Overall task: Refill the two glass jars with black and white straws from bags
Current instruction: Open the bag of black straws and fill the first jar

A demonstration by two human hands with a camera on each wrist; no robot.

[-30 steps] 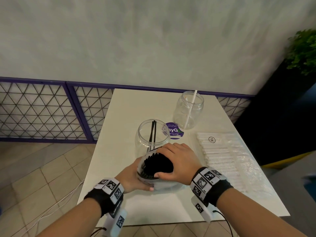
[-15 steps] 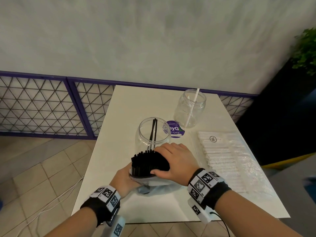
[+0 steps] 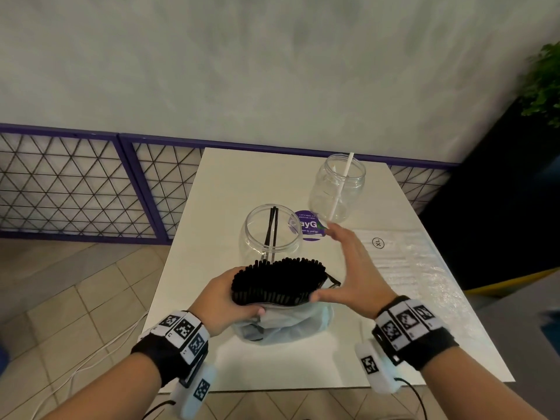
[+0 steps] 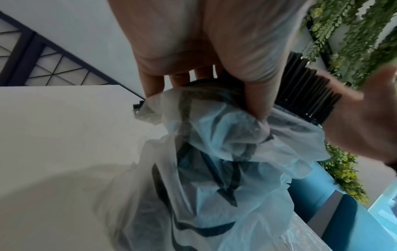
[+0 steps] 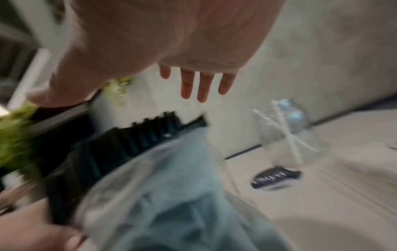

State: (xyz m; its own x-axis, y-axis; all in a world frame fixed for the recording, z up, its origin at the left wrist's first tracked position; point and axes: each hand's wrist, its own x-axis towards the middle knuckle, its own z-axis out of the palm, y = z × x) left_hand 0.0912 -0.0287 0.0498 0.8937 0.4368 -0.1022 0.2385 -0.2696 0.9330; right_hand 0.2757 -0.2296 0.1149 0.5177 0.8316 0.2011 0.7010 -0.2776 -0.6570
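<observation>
The left hand [image 3: 225, 301] grips a thick bundle of black straws [image 3: 278, 280] through the crumpled translucent plastic bag [image 3: 285, 324], fingers and thumb clamped round it, just in front of the near glass jar [image 3: 271, 234] holding two black straws. The right hand [image 3: 353, 275] hovers beside the bundle, fingers straight and spread. The far glass jar [image 3: 338, 189] holds one white straw; a bag of white straws [image 3: 403, 262] lies on the white table [image 3: 242, 183].

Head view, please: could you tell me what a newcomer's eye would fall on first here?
The thick bundle of black straws at the near middle of the white table, poking out of a pushed-down translucent bag; the left hand grips it, and the right hand is spread open beside it. Just behind stands a round glass jar holding a few black straws, and farther right a smaller jar with one white straw.
</observation>
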